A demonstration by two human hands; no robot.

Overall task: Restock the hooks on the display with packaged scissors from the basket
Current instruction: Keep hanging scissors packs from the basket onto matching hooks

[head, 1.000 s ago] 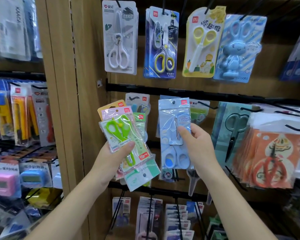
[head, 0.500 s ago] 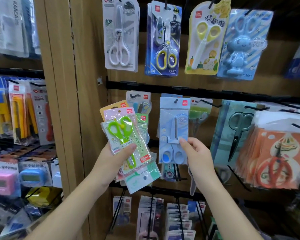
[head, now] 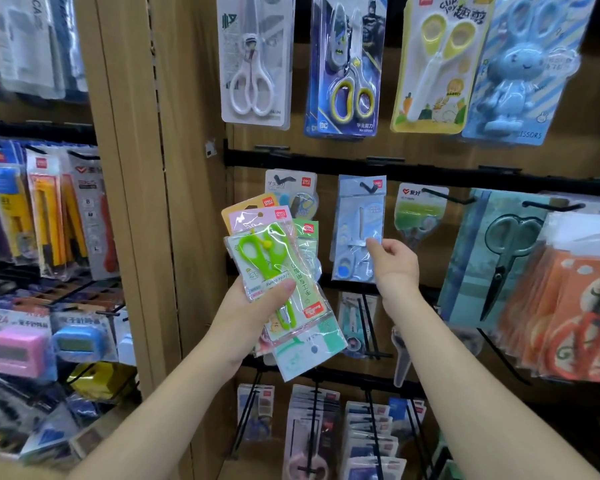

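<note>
Left hand grip: your left hand [head: 253, 303] is curled round a fanned stack of scissor packs [head: 305, 327], with your thumb pressed across the front.
Top of stack: the green scissors pack [head: 267, 268] faces you, tilted slightly left, in front of the display's middle row.
Right hand grip: your right hand [head: 395, 268] pinches the right edge of the light blue pack [head: 357, 223] between thumb and fingertips.
Light blue pack: it hangs with its top hole on a black hook [head: 368, 187], under the black rail [head: 326, 161].
Neighbours: a green-topped pack [head: 418, 216] hangs just to its right, and a white-topped pack [head: 291, 192] shows behind your stack.
Upper row: the white scissors [head: 253, 64] hang above your left hand.
Further left: a wooden post [head: 136, 168] bounds the display.
</note>
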